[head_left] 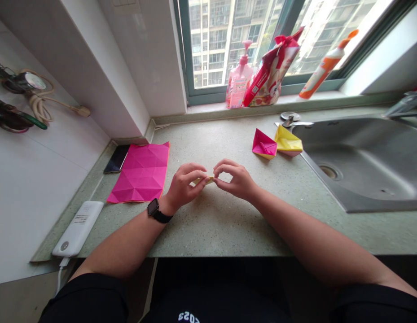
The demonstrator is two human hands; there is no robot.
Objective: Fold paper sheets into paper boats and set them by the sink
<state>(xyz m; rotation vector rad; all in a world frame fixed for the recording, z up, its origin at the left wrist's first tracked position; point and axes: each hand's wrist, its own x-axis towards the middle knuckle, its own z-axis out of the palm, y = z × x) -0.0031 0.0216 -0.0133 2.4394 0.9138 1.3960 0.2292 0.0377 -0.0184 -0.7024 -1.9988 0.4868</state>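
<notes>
Over the middle of the counter, my left hand pinches a small folded piece of yellow paper between thumb and fingers. My right hand has its thumb and fingertip closed on the right end of the same paper. Most of the paper is hidden behind my left fingers. To the left of my hands lies a creased pink sheet of paper with an orange edge. Right of them stand two folded paper shapes, one pink and one yellow, side by side.
A phone lies partly under the pink sheet, with a white power bank and its cable nearer me. A steel sink is set in at right. On the windowsill stand a pump bottle, a red bag and an orange-white bottle.
</notes>
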